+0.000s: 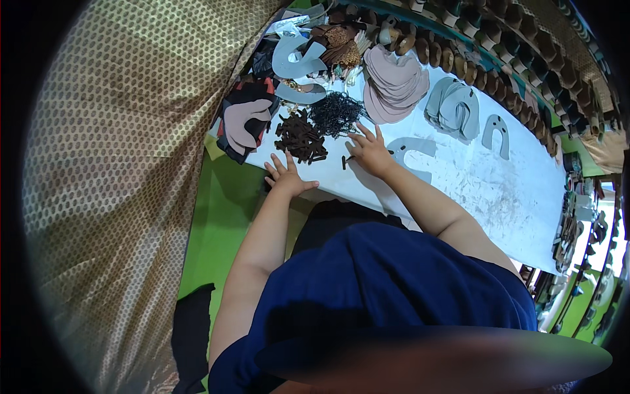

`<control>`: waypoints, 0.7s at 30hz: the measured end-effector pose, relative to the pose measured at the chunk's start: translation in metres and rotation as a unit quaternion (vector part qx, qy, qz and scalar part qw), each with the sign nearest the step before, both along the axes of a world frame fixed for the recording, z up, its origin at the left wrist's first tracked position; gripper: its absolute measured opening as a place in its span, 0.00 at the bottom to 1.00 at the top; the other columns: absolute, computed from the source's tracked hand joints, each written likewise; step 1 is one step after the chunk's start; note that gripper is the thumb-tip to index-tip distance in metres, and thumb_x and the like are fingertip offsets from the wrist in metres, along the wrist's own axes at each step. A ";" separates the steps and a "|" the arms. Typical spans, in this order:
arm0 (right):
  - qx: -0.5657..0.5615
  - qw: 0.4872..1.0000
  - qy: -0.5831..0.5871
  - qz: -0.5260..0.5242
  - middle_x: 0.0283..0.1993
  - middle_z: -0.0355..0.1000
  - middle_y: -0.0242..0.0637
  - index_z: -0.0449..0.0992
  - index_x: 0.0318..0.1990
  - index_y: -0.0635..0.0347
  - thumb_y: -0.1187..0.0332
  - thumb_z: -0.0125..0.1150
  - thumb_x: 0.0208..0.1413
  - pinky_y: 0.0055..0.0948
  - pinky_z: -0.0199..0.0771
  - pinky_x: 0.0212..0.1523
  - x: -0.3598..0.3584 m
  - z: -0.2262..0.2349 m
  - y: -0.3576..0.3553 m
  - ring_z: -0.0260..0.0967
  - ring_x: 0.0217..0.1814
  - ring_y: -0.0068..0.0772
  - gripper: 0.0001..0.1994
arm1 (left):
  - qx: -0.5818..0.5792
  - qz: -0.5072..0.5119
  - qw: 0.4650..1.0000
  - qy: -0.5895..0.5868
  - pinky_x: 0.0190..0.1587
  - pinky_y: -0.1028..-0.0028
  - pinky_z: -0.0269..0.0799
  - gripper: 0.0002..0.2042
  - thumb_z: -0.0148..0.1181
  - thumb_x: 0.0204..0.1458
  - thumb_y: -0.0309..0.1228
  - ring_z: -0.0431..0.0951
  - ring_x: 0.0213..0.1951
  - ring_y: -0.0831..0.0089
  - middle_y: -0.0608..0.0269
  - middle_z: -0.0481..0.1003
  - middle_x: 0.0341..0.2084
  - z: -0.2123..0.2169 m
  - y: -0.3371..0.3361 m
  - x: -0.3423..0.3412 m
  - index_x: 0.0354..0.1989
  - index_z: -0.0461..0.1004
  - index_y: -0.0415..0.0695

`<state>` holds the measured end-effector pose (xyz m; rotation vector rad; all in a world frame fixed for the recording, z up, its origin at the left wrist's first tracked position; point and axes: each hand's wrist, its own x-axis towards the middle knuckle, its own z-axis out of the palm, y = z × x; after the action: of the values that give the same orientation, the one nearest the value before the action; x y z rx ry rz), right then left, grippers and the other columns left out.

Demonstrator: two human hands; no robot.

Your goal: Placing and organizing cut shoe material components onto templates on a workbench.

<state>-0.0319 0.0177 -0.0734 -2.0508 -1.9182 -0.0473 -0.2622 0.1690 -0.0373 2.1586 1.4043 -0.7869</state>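
My left hand (288, 178) is at the table's front edge with its fingers spread and nothing visible in them. Just beyond its fingertips lies a heap of short dark brown strips (300, 136). My right hand (372, 153) is over the white table (459, 217), fingers apart, palm down. Its fingertips are nearest to a tangled pile of thin black pieces (335, 113); whether they touch it, I cannot tell. One small dark strip (348, 161) lies left of that hand. Beside my right wrist is a flat grey U-shaped piece (420, 146), partly behind the forearm.
Stacks of pinkish curved pieces (394, 82) and grey curved pieces (453, 108) lie farther back, with a single grey U-shape (497, 136) at right. A pink curved piece (244, 125) rests on dark sheets at left. Rows of shoes (472, 72) line the back. A patterned curtain (125, 164) hangs left.
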 end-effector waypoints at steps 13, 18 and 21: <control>-0.065 0.943 0.173 -0.277 0.38 0.79 0.26 0.81 0.32 0.50 0.64 0.64 0.49 0.76 0.33 0.70 0.067 0.016 -0.102 0.70 0.59 0.35 0.04 | 0.277 -0.035 0.930 -0.241 0.69 0.35 0.26 0.58 0.68 0.44 0.56 0.25 0.73 0.34 0.44 0.27 0.75 -0.026 -0.046 -0.009 0.76 0.32 0.51; -0.029 0.960 0.108 -0.257 0.37 0.79 0.26 0.83 0.31 0.48 0.62 0.65 0.49 0.80 0.30 0.67 0.064 0.009 -0.126 0.71 0.54 0.32 0.05 | 0.225 -0.142 0.928 -0.260 0.69 0.35 0.26 0.51 0.65 0.47 0.51 0.27 0.73 0.33 0.43 0.31 0.75 -0.016 -0.083 0.043 0.76 0.41 0.54; -0.010 0.974 0.041 -0.222 0.36 0.78 0.26 0.83 0.31 0.47 0.63 0.64 0.49 0.82 0.31 0.67 0.060 0.006 -0.126 0.70 0.55 0.32 0.05 | 0.180 -0.212 0.925 -0.259 0.68 0.34 0.27 0.45 0.64 0.48 0.48 0.28 0.73 0.33 0.42 0.35 0.75 -0.004 -0.109 0.073 0.75 0.48 0.56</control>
<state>0.0279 -0.1079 -0.0673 -2.4137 -1.3855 -0.0459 -0.1888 0.0598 -0.0413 2.7345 0.8633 -0.0476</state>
